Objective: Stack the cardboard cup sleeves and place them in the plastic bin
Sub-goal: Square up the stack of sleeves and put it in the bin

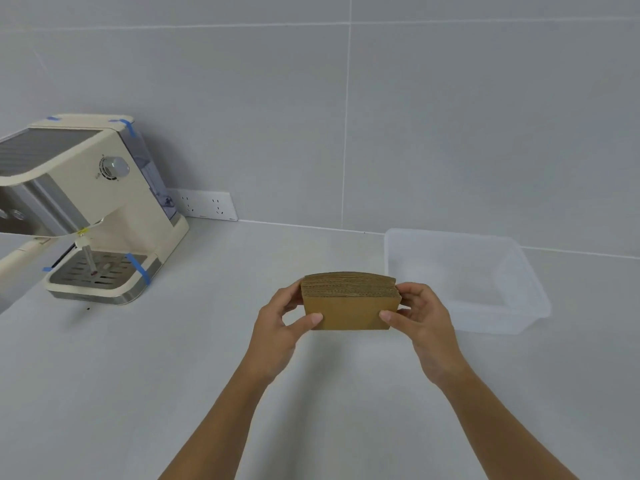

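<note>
Stack of cardboard cup sleeves (349, 301) held between both hands above the grey countertop (138, 375), roughly centre of view, flat face toward the camera, corrugated edges showing on top. Edges look well aligned, stack slightly curved along the top. Left hand (277, 327) clamping the left end: thumb pressed on the front face near the lower left corner, fingers curled round the back and side, fingertips there mostly hidden. Right hand (422, 317) mirroring on the right end: thumb on the front face near the lower right corner, fingers wrapped round the right edge and behind. Cannot tell whether the bottom of the stack touches the counter or sits just above it. Plastic bin (519, 306), translucent, open top, standing on the counter just to the right of and behind the stack, near the right hand but apart from it; no sleeves visible inside. Cream espresso machine (104, 202) well apart at far left against the tiled wall (450, 116), blue tape strips on the lid and drip tray. White wall socket (207, 205) low on the wall just right of the machine.
</note>
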{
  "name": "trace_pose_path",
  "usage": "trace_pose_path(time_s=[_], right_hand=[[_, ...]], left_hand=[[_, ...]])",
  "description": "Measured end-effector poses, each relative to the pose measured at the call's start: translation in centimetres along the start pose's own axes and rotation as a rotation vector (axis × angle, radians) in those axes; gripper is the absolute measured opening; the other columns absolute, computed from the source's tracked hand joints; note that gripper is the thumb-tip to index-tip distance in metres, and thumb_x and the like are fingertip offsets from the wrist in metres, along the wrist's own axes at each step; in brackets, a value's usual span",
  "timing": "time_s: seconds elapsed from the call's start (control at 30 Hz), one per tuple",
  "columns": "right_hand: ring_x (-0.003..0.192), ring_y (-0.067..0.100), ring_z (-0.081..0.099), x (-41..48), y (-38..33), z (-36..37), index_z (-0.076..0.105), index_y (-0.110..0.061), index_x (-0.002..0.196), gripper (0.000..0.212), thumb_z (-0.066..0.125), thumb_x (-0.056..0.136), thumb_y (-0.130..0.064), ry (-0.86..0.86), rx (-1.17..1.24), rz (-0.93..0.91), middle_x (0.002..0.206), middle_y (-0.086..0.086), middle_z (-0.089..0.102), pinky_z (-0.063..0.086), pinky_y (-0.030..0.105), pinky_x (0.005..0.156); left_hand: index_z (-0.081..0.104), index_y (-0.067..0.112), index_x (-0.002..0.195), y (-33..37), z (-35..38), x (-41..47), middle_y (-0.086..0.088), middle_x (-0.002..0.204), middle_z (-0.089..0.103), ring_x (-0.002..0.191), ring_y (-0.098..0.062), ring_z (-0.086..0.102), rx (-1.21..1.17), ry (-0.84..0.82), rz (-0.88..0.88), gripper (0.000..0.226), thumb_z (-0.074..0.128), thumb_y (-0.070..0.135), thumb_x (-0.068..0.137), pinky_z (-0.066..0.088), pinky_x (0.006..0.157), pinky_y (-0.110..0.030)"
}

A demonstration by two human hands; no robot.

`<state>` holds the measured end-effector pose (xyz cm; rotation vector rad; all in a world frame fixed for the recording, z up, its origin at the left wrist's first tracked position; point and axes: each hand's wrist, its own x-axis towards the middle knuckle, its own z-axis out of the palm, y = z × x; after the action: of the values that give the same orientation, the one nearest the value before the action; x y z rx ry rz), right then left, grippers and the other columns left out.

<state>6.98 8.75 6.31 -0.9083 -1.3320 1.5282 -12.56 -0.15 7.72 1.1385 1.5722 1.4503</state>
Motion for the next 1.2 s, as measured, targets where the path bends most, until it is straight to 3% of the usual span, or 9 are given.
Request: trace_pose_path(time_s=[0.17, 0.33, 0.5, 0.63, 0.7, 0.87, 1.0, 1.07, 1.2], right_hand=[[0.074, 0.010, 0.063, 1.0, -3.1, -3.1, 0.060, -0.023, 0.091, 0.040, 0.068, 0.070, 0.011, 0.055, 0.010, -0.074, 0.093, 0.003, 0.064, 0.052, 0.019, 0.061], [0.074, 0.013, 0.062, 1.9, -5.4, -6.8, 0.059, -0.021, 0.091, 0.038, 0.068, 0.071, 0.010, 0.126, 0.008, -0.109, 0.091, 0.004, 0.064, 0.052, 0.017, 0.061], [0.084, 0.020, 0.060, 3.2, -6.8, -10.0, 0.059, -0.020, 0.091, 0.035, 0.069, 0.071, 0.007, 0.202, 0.030, -0.079, 0.096, 0.008, 0.065, 0.049, 0.027, 0.073], [0.091, 0.022, 0.062, 5.2, -6.7, -12.0, 0.058, -0.012, 0.097, 0.031, 0.068, 0.073, 0.005, 0.275, 0.058, 0.075, 0.102, 0.011, 0.065, 0.049, 0.030, 0.080], [0.096, 0.025, 0.061, 6.3, -6.3, -12.8, 0.057, -0.005, 0.106, 0.033, 0.067, 0.075, 0.003, 0.296, 0.053, 0.198, 0.107, 0.013, 0.064, 0.048, 0.036, 0.087], [0.103, 0.029, 0.061, 8.8, -4.8, -14.5, 0.059, 0.000, 0.108, 0.033, 0.065, 0.076, 0.001, 0.318, 0.021, 0.381, 0.110, 0.014, 0.065, 0.047, 0.037, 0.091], [0.098, 0.028, 0.059, 10.5, -3.8, -15.3, 0.062, 0.003, 0.101, 0.025, 0.065, 0.076, 0.003, 0.320, -0.025, 0.513, 0.110, 0.017, 0.063, 0.049, 0.033, 0.081], [0.093, 0.027, 0.059, 11.3, -3.3, -15.5, 0.060, 0.006, 0.104, 0.030, 0.066, 0.075, 0.005, 0.327, -0.044, 0.568, 0.108, 0.018, 0.063, 0.051, 0.030, 0.072], [0.087, 0.025, 0.058, 12.8, -2.7, -15.7, 0.052, 0.005, 0.115, 0.041, 0.065, 0.076, 0.005, 0.321, -0.066, 0.646, 0.109, 0.017, 0.060, 0.047, 0.026, 0.057]], left_hand=[[0.055, 0.041, 0.114, 2.5, 3.6, 2.1, -0.003, 0.120, 0.061, 0.111, -0.019, 0.056, -0.009, -0.063, 0.056, 0.051, 0.066, 0.005, 0.080, 0.043, 0.102, -0.039], [0.048, 0.051, 0.110, 4.2, 8.0, 4.2, 0.005, 0.112, 0.057, 0.106, -0.007, 0.054, 0.054, -0.107, 0.103, 0.050, 0.062, 0.010, 0.085, 0.040, 0.091, -0.019], [0.050, 0.030, 0.127, 5.2, 12.4, 6.3, -0.003, 0.120, 0.057, 0.109, -0.014, 0.056, 0.013, -0.090, 0.076, 0.047, 0.058, 0.007, 0.086, 0.042, 0.096, -0.024], [0.057, 0.024, 0.122, 5.6, 15.2, 8.2, 0.009, 0.105, 0.064, 0.093, -0.002, 0.059, -0.029, -0.059, -0.031, 0.040, 0.057, 0.006, 0.086, 0.047, 0.069, -0.006], [0.061, 0.022, 0.115, 5.5, 16.3, 9.2, 0.009, 0.098, 0.065, 0.089, -0.003, 0.059, -0.037, -0.048, -0.124, 0.033, 0.057, 0.007, 0.086, 0.045, 0.065, -0.009], [0.064, 0.020, 0.093, 4.1, 18.2, 11.3, -0.001, 0.099, 0.067, 0.098, -0.020, 0.061, 0.016, -0.079, -0.332, 0.018, 0.055, 0.006, 0.087, 0.046, 0.090, -0.029], [0.061, 0.016, 0.082, 2.6, 19.2, 13.1, -0.005, 0.101, 0.064, 0.098, -0.022, 0.058, 0.070, -0.079, -0.476, 0.014, 0.055, 0.006, 0.087, 0.045, 0.097, -0.036], [0.061, 0.009, 0.091, 1.7, 19.7, 14.1, -0.009, 0.107, 0.062, 0.100, -0.024, 0.057, 0.108, -0.078, -0.559, 0.007, 0.056, 0.007, 0.087, 0.046, 0.096, -0.036], [0.054, -0.002, 0.116, 0.2, 20.5, 15.8, -0.017, 0.122, 0.058, 0.111, -0.030, 0.056, 0.137, -0.061, -0.682, 0.031, 0.058, 0.009, 0.087, 0.049, 0.096, -0.038]])
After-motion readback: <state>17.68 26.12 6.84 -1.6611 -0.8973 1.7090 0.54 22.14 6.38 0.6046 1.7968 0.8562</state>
